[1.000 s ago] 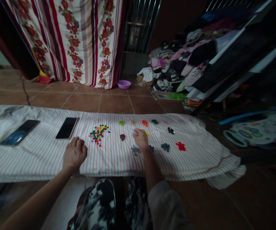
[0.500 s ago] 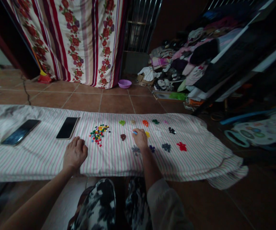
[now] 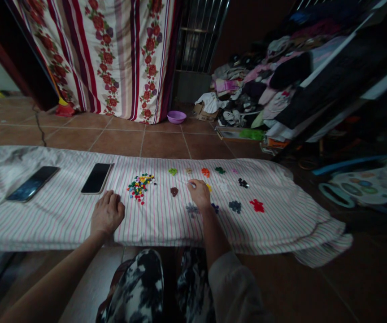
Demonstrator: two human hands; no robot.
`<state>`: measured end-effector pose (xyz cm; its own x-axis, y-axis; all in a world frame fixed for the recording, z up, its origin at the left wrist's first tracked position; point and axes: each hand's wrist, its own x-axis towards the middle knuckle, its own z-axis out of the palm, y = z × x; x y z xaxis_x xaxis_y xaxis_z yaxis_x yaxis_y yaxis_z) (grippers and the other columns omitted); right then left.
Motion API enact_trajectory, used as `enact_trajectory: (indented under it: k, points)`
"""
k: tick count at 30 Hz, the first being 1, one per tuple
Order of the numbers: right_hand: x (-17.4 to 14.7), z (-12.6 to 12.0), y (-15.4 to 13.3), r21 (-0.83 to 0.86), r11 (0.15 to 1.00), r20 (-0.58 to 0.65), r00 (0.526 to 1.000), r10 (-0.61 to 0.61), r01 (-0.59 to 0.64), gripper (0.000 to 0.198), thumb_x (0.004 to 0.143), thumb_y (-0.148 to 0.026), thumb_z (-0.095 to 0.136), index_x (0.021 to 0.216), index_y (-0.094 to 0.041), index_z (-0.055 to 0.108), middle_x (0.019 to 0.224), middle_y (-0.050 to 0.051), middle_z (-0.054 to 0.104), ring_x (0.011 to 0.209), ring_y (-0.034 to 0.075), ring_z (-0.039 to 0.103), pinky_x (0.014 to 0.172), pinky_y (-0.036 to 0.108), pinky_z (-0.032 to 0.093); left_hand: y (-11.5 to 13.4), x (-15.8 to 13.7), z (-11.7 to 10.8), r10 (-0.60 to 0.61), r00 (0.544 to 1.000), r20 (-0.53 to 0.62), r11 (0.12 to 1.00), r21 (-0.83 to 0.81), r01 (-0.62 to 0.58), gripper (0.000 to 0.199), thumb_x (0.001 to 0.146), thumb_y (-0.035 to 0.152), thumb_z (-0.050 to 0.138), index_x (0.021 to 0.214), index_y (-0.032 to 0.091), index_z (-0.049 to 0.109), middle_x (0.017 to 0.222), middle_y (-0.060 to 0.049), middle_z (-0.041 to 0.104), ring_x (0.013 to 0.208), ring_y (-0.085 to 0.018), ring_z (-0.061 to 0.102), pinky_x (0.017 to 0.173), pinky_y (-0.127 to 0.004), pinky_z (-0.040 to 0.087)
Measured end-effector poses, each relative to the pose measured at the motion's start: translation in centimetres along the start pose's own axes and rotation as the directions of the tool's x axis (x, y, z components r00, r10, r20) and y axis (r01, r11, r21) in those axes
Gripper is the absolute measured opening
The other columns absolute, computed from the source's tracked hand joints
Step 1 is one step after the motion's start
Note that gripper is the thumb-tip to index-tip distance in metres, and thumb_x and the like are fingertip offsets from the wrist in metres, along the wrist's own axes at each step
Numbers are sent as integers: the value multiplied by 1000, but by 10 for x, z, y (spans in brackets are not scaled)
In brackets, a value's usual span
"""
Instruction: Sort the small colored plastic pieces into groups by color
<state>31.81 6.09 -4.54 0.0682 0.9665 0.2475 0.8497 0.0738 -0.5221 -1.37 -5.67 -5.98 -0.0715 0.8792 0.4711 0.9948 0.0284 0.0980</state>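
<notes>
My left hand (image 3: 107, 213) lies on the striped cloth, fingers loosely spread and holding nothing, just below a dark-screened phone (image 3: 96, 178). My right hand (image 3: 200, 194) has thumb and forefinger closed in a pinch over the cloth; what is between the fingertips is too small to make out. Between my hands lies a mixed heap of tiny coloured pieces (image 3: 141, 186). Single-colour clusters surround the right hand: brown pieces (image 3: 174, 192), grey pieces (image 3: 192, 210), orange pieces (image 3: 206, 172) and yellow pieces (image 3: 208, 187), the last partly hidden by the hand.
Further right are black pieces (image 3: 243, 182), slate-grey pieces (image 3: 235, 206) and red pieces (image 3: 257, 206). Lime pieces (image 3: 172, 171) and dark green pieces (image 3: 219, 170) lie along the back. A second phone (image 3: 33, 184) is at far left. Beyond, a purple basin (image 3: 176, 117) stands on the floor.
The blue piece seen at my right fingertips before is no longer clearly visible there. My right hand has shifted only slightly. My left hand stays in place; the view has moved a little.
</notes>
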Motion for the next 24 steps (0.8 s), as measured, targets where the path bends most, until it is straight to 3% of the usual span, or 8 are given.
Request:
enact_trajectory:
  k: [8,17,24]
  points:
    - [1,-2,-1,8,1000,4,1000,22,-22,24,89,-20,50,95,-18,73,94,7,71,91,17,63,85,25,44,1,-1,-1,2,1000,-1,1000,13,-2,27,88,25,40,104,12,58,127,-21,59,123,-34,54,99,-47,46]
    - [2,-5,-2,78,996,-88,995,41,-34,26,88,-22,47,96,-18,72,93,7,71,84,18,64,82,28,46,-1,0,-1,28,1000,3,999,24,-28,25,88,24,42,102,12,59,125,-21,60,123,-34,54,99,-48,47]
    - [1,4,-22,156,986,-175,984,-31,59,29,87,-22,46,105,-19,70,93,7,70,82,18,64,80,29,48,0,0,0,22,1000,-6,1000,18,-22,26,88,24,42,103,11,59,125,-21,60,121,-34,55,99,-48,47]
